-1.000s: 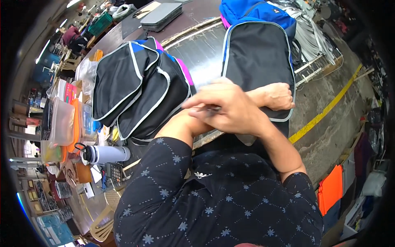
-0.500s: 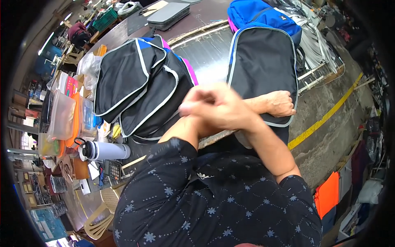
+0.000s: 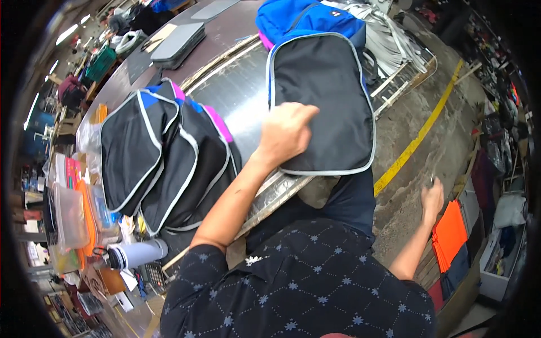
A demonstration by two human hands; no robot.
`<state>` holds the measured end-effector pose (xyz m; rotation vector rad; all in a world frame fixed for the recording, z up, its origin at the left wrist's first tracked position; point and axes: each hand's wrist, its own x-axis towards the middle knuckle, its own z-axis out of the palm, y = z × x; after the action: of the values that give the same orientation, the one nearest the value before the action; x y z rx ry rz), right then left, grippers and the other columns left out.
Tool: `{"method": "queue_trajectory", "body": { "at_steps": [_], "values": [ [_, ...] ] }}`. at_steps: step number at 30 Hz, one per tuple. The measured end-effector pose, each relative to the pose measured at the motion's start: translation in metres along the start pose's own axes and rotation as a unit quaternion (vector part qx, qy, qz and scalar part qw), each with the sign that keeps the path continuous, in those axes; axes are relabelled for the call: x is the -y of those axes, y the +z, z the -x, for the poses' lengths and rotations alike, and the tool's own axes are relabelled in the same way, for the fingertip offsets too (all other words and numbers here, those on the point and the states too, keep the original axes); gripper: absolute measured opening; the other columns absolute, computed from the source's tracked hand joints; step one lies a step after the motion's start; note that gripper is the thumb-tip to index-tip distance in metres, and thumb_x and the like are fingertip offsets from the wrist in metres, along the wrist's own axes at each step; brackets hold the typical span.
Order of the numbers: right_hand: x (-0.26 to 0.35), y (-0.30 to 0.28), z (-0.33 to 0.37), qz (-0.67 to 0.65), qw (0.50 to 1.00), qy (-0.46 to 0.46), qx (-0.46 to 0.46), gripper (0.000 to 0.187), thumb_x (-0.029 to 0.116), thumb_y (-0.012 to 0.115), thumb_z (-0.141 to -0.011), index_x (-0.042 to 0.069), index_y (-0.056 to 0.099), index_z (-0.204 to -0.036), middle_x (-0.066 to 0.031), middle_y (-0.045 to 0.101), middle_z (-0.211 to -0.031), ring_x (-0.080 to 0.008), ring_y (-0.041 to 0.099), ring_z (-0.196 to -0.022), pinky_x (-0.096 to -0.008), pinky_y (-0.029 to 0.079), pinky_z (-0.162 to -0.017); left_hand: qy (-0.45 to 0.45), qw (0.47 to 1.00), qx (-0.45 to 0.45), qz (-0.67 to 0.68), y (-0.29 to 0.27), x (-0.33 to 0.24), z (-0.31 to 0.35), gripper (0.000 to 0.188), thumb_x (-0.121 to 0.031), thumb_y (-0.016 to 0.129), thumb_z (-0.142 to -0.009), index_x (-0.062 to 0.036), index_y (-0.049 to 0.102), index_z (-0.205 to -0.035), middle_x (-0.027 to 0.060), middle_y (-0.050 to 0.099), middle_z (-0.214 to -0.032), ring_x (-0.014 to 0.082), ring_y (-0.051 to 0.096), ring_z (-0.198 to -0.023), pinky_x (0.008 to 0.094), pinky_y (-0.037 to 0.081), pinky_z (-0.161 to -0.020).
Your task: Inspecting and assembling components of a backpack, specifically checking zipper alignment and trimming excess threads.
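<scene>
On metal table (image 3: 236,101), left hand (image 3: 284,135) — flat black fabric bag (image 3: 327,96)

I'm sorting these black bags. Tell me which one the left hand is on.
The left hand rests on the single black bag lying alone at the table edge below the blue bag, not the overlapping stack further left.
</scene>
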<state>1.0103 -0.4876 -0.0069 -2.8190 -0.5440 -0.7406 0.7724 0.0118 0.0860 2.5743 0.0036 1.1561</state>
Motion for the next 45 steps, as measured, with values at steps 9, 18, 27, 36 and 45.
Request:
{"method": "queue_trajectory", "body": {
  "at_steps": [9, 18, 27, 36, 45],
  "values": [
    [0.122, 0.028, -0.034, -0.444, 0.877, 0.119, 0.138, 0.036, 0.029, 0.072, -0.109, -0.002, 0.077, -0.127, -0.0093, 0.081, -0.115, -0.0144, 0.073, -0.105, -0.031, 0.057, -0.095, -0.376, 0.926, -0.022, -0.012, 0.039, 0.119, 0.016, 0.066, -0.03, 0.077, -0.097, -0.0035, 0.056, -0.154, 0.0205, 0.069, -0.131, 0.0329, 0.072, -0.103, 0.0459, 0.057, -0.095],
    [0.293, 0.068, -0.138, -0.433, 0.897, 0.019, 0.083, 0.041, 0.034, 0.085, -0.095, 0.003, 0.08, -0.121, -0.0021, 0.067, -0.076, -0.0131, 0.06, -0.069, -0.0335, 0.053, -0.07, -0.351, 0.925, -0.103, 0.106, 0.056, 0.114, -0.006, 0.022, -0.02, 0.065, -0.109, -0.0021, 0.076, -0.116, 0.0128, 0.08, -0.099, 0.0191, 0.075, -0.091, 0.0348, 0.057, -0.087],
    [0.376, -0.023, -0.159, -0.669, 0.726, -0.082, -0.138, 0.011, 0.012, 0.08, -0.103, 0.003, 0.077, -0.106, 0.0117, 0.048, -0.077, -0.0005, 0.037, -0.067, -0.0212, 0.031, -0.058, -0.07, 0.916, -0.38, -0.11, -0.07, 0.05, -0.025, 0.032, -0.007, 0.077, -0.1, 0.0, 0.066, -0.129, 0.0141, 0.072, -0.121, 0.0249, 0.072, -0.106, 0.0329, 0.054, -0.085],
    [0.403, -0.031, -0.11, -0.718, 0.675, -0.165, -0.038, 0.04, -0.007, 0.084, -0.089, 0.003, 0.066, -0.123, 0.0109, 0.043, -0.08, -0.002, 0.036, -0.069, -0.0187, 0.033, -0.066, 0.049, 0.935, -0.217, -0.275, -0.168, -0.039, -0.05, 0.058, -0.029, 0.089, -0.089, -0.0065, 0.072, -0.14, 0.0215, 0.057, -0.156, 0.0429, 0.05, -0.146, 0.0547, 0.038, -0.123],
    [0.321, 0.066, -0.114, -0.518, 0.847, -0.03, 0.117, 0.053, 0.023, 0.076, -0.096, 0.005, 0.051, -0.139, -0.0197, 0.072, -0.114, -0.0329, 0.069, -0.108, -0.0449, 0.056, -0.093, -0.125, 0.937, -0.267, -0.189, -0.184, 0.05, -0.052, 0.034, -0.018, 0.073, -0.105, -0.0094, 0.075, -0.138, 0.0168, 0.075, -0.125, 0.033, 0.071, -0.116, 0.0435, 0.053, -0.106]
  ]
}}
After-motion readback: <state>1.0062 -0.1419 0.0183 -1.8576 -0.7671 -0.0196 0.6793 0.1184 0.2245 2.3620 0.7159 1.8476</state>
